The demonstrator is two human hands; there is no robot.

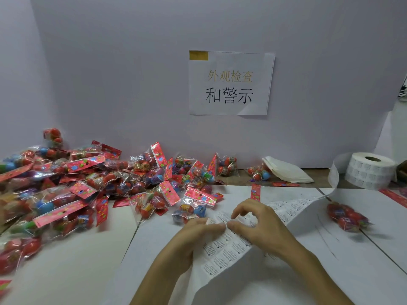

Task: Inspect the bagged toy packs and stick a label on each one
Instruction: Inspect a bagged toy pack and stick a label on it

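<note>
Station: appearance check and warning label, per the sign (231, 82) at upper centre of the frame.

Both hands work low in the centre. My left hand (196, 236) pinches the label strip (222, 252) at its near edge, thumb on top, to keep the backing taut and flat. My right hand (262, 225) meets it fingertip to fingertip: thumb and forefinger nip the same edge and the other fingers arch clear above the paper so they do not stick to anything. Judgement: I am picking a single label off the backing. Whether a corner has lifted I cannot tell, since the pinch hides it.

The strip runs from my hands up to the right and back to the label roll (372, 170) at the right edge. That leaves slack to work with and keeps the supply out of the way.

The pile of toy packs (88, 183) fills the left and centre-left of the table (72, 271), its nearest packs just beside my left hand, so it is a short reach for the next one. A single pack (348, 216) lies apart at the right, beyond the strip. It is blurred, and I cannot see whether it carries a label. A stack of white sheets (288, 170) sits against the wall, right of centre.

Risk: a label folding onto itself or tearing if I pull too steeply.
</note>
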